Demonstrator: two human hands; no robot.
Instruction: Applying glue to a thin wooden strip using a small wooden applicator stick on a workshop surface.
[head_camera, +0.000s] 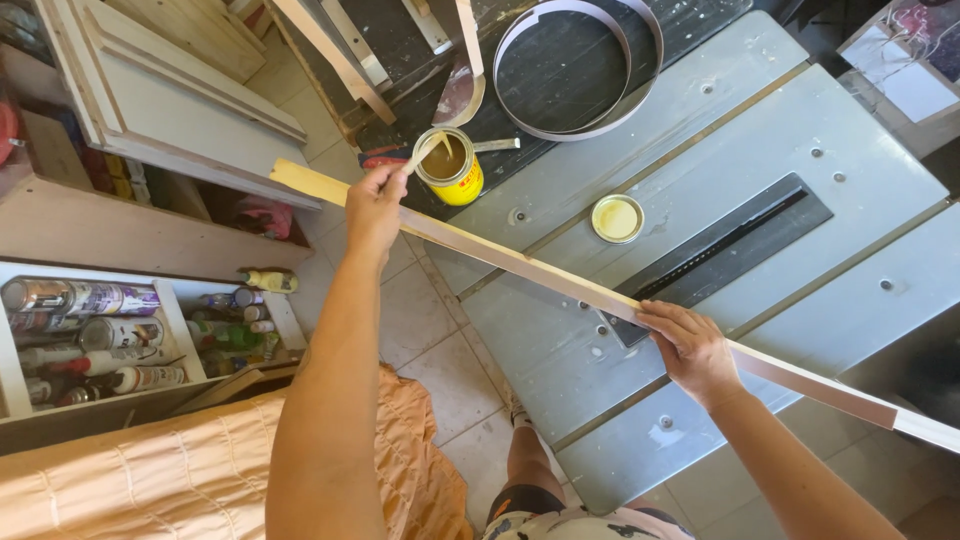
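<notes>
A long thin wooden strip (540, 268) runs from upper left to lower right over the grey saw table (800, 130). My right hand (690, 348) rests on top of the strip and presses it down near its middle. My left hand (375, 205) is raised at the strip's far end and pinches a small wooden stick (425, 152) whose tip dips into an open yellow glue can (450, 165). The strip's far end shows a yellowish coated patch (305, 182).
The can's round lid (617, 218) lies on the saw table beside the blade slot (735, 235). A coil of white edge band (580, 65) sits on a dark surface behind. Shelves with spray cans and bottles (120, 340) stand at left over a tiled floor.
</notes>
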